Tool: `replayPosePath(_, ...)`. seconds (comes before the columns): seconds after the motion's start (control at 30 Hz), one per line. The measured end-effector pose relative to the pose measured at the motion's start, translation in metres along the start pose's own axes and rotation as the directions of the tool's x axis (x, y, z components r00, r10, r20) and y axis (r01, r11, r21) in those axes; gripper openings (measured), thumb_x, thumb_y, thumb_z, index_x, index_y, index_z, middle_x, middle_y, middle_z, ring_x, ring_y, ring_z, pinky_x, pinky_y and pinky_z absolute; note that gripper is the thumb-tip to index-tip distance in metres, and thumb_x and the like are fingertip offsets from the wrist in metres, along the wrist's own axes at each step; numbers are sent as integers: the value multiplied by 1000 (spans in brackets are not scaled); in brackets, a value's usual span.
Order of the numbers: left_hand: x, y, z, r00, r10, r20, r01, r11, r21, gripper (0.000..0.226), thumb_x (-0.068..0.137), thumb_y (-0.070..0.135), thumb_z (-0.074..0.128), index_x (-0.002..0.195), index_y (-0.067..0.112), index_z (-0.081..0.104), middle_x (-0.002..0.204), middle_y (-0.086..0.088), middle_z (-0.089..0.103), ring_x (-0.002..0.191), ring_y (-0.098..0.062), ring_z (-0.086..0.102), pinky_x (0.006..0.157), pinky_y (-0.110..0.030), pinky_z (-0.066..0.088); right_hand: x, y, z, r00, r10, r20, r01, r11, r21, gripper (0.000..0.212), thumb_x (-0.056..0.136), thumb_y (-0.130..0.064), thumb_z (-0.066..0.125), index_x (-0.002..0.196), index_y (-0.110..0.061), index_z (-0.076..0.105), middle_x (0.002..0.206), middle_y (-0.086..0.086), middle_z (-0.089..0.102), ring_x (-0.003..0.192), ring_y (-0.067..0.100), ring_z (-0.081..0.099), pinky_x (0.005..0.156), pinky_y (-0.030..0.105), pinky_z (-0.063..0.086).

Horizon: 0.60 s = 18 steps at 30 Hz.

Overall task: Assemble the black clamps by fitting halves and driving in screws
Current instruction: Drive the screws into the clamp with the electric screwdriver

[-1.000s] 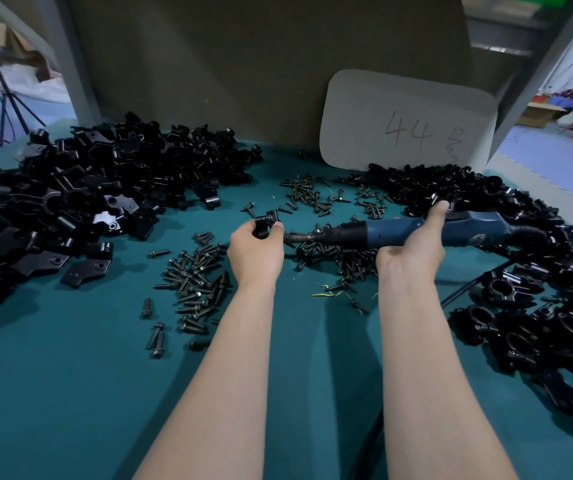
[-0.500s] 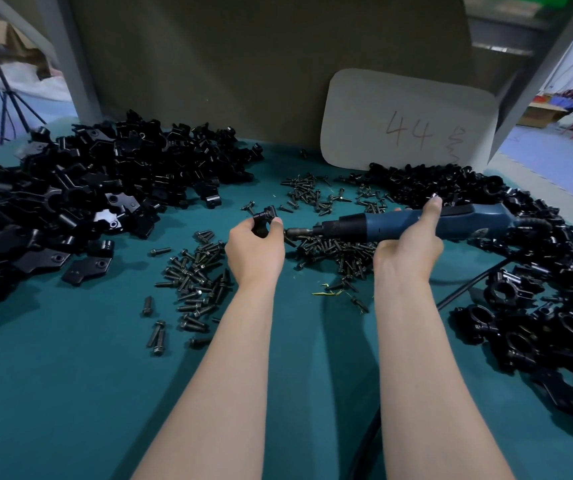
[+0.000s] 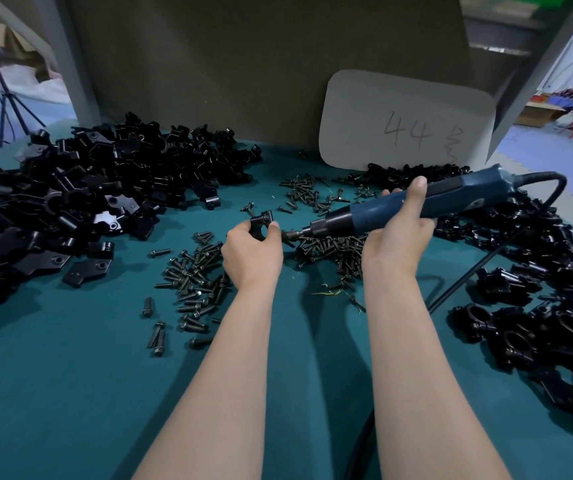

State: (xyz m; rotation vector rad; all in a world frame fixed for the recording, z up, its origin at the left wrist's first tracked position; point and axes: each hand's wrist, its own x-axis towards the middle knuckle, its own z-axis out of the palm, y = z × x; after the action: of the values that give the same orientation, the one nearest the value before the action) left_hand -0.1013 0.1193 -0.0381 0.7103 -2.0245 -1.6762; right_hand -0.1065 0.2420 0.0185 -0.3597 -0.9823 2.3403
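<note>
Teal table (image 3: 70, 393), open cloth at 7 o'clock; part piles (image 3: 87, 202) at 10 and 3, screws (image 3: 195, 282) between. Left hand (image 3: 252, 251) pinches clamp (image 3: 261, 221) at centre. Right hand (image 3: 399, 233) grips screwdriver (image 3: 451, 199), tip just beside the clamp at its 3 o'clock.

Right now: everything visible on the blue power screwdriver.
The screwdriver is a slim blue plastic-looking barrel, dark knurled collar and metal bit at the tip, black cable leaving the raised rear end. The right hand grips it mid-body, tip lower. The bit points at the clamp in the left hand; contact unclear.
</note>
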Motion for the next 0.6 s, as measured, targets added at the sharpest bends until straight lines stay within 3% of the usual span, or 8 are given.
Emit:
replayPosePath(0.17,-1,-1,2,1000,-5,-17,5,1000,-22,13,88,35,64,89,21,63,61,10,55,52,-8,51,58,-26,41,-1,-1,0,1000,-1,20,1,999,34,16,97,-30,54,95,-19,43,88,-2,57,76,8,61,59,12,47)
replayPosePath(0.43,2,-4,4,998,-43,-44,39,995,-96,31,87,37,64,108,15,68,62,10,56,52,-7,51,56,-25,37,-3,2,1,999,26,32,-26,1000,10,17,96,-32,54,95,-19,44,86,-3,57,74,6,61,57,11,47)
replayPosePath(0.6,1,-4,4,998,-52,-45,46,991,-126,27,87,39,64,101,16,69,64,8,59,56,-8,52,60,-25,39,-3,3,2,997,21,73,-20,1000,-12,33,96,-32,55,119,-14,43,100,-1,58,93,12,60,77,20,48)
